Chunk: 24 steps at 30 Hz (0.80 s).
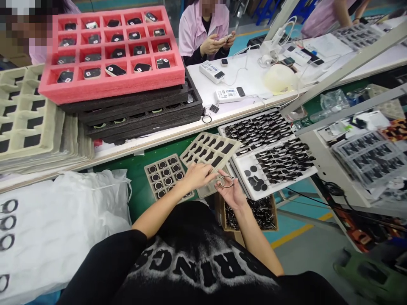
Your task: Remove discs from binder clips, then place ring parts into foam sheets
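From where I stand, I see the person's right hand (pixel 233 192), which holds a thin ring (pixel 227 187) between the thumb and the fingers, in front of the black shirt (pixel 193 262). The left hand (pixel 199 174) is just beside it, with the fingers bent and close together, over the near edge of a beige tray (pixel 233 146) with dark slots; whether these fingers grip something, I cannot tell. To the left of this tray is a smaller tray (pixel 147 171) with round, dark-centred pieces in its compartments. To the right, a white tray (pixel 241 162) carries many black pieces in rows and some black discs (pixel 254 180). Below it, a cardboard box (pixel 271 226) is filled with dark small parts. On the worktop (pixel 235 70) beyond, a red foam tray (pixel 127 87) lies upon black trays (pixel 140 120). Across the worktop, a co-worker in pink (pixel 187 34) holds a small device with both hands.
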Available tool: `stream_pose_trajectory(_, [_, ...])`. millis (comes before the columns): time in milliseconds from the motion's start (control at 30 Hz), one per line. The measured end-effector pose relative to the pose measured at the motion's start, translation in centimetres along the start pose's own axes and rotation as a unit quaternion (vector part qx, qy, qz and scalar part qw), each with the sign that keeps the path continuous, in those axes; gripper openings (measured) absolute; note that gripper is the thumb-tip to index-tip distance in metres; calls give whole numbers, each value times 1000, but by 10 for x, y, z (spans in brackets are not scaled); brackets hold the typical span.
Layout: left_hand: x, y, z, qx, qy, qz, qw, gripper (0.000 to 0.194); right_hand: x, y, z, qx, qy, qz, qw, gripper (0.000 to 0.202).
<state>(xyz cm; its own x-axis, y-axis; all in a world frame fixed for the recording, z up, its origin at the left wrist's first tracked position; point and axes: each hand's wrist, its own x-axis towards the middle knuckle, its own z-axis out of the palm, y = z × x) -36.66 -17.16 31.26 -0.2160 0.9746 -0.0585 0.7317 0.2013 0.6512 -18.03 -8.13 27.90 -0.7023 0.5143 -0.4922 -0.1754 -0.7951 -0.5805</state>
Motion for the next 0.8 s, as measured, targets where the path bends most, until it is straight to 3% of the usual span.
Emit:
stream_pose_trajectory(233, [-16,17,13,10,26,-85,996,29,-9,23,-6,39,14,14,999,63])
stream_pose_trajectory(367, [-19,20,13,41,34,-89,995,27,-10,26,-9,18,3,22,1000,64])
stream_pose_trajectory(567, [-17,2,9,78,41,-52,995,32,-27,28,-29,-4,18,29,999,58])
stream_pose_trajectory(700, [-30,-2,42,135,1,-35,990,33,-33,7,-38,-27,-14,-3,1000,60])
stream_pose_trajectory(800, [-43,-4,77,171,-20,-3,985,36,-2,-23,-14,-68,-35,-40,996,54])
